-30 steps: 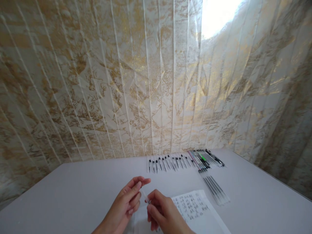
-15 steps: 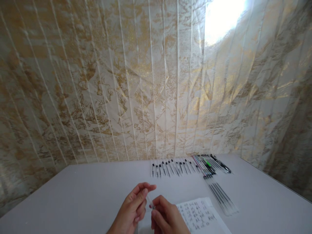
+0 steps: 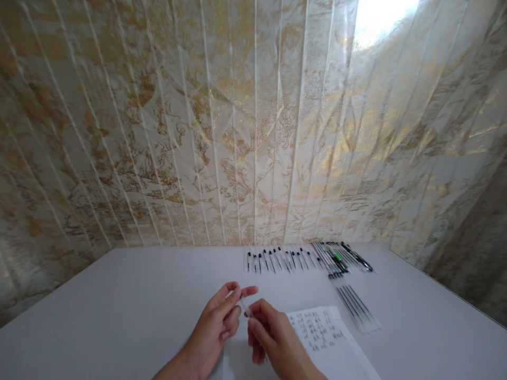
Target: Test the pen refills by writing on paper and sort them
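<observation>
Between my two hands is a thin clear pen, its dark end at the left fingertips. My left hand pinches that end between thumb and forefinger, and another finger points out to the right. My right hand grips the lower end with thumb and fingers closed, hiding part of it. Under and beside the right hand lies a white paper with rows of handwriting in dark ink.
A row of pen refills with dark caps lies along the back of the white table. Right of it are several pens and a green-marked one. Closer in, several clear pens lie side by side. A gold-patterned curtain hangs behind.
The view has shifted, so the table things sit higher in the picture. The pen's dark end now shows at my left fingertips. Both hands still hold the pen.
</observation>
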`<action>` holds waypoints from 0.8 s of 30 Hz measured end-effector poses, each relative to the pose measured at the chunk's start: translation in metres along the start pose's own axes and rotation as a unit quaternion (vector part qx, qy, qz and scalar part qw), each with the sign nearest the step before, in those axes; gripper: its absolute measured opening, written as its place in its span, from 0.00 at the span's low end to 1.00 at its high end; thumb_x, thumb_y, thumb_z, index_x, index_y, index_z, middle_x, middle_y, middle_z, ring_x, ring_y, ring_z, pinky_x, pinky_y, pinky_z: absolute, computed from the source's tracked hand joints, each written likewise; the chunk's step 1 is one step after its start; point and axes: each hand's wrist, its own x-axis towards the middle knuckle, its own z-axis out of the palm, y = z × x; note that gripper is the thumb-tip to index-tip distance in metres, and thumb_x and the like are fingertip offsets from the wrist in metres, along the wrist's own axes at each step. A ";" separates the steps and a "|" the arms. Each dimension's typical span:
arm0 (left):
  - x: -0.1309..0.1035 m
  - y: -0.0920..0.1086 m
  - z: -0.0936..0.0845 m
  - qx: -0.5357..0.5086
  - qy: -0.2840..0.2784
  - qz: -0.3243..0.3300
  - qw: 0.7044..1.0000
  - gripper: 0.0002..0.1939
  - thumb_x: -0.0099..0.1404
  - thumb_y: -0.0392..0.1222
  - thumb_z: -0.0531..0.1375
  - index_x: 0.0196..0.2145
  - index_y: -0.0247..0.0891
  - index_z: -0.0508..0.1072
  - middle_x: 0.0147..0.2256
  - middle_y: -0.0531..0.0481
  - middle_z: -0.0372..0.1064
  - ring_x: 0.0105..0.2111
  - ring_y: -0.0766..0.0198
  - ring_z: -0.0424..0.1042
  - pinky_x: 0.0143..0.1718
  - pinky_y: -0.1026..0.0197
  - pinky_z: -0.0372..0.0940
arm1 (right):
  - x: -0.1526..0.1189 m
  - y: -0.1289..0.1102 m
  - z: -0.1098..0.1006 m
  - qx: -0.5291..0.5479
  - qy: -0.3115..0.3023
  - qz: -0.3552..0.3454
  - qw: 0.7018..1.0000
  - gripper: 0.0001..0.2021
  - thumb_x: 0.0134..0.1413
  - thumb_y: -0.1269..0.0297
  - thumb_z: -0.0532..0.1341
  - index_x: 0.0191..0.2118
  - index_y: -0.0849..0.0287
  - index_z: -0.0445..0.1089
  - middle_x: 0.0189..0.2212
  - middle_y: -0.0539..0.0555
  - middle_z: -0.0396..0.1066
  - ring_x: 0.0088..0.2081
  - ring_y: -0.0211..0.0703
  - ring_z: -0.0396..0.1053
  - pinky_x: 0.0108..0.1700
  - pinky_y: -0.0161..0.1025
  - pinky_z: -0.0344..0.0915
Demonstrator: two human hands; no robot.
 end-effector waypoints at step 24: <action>0.000 0.006 -0.001 0.033 -0.022 -0.001 0.999 0.16 0.54 0.50 0.66 0.32 0.34 0.74 0.35 0.49 0.73 0.14 0.82 0.37 0.15 0.71 0.38 | 0.008 0.001 0.002 0.145 -0.067 0.013 0.987 0.27 0.47 0.38 0.59 0.36 0.60 0.58 0.18 0.45 0.66 0.13 0.30 0.63 0.15 0.26 0.58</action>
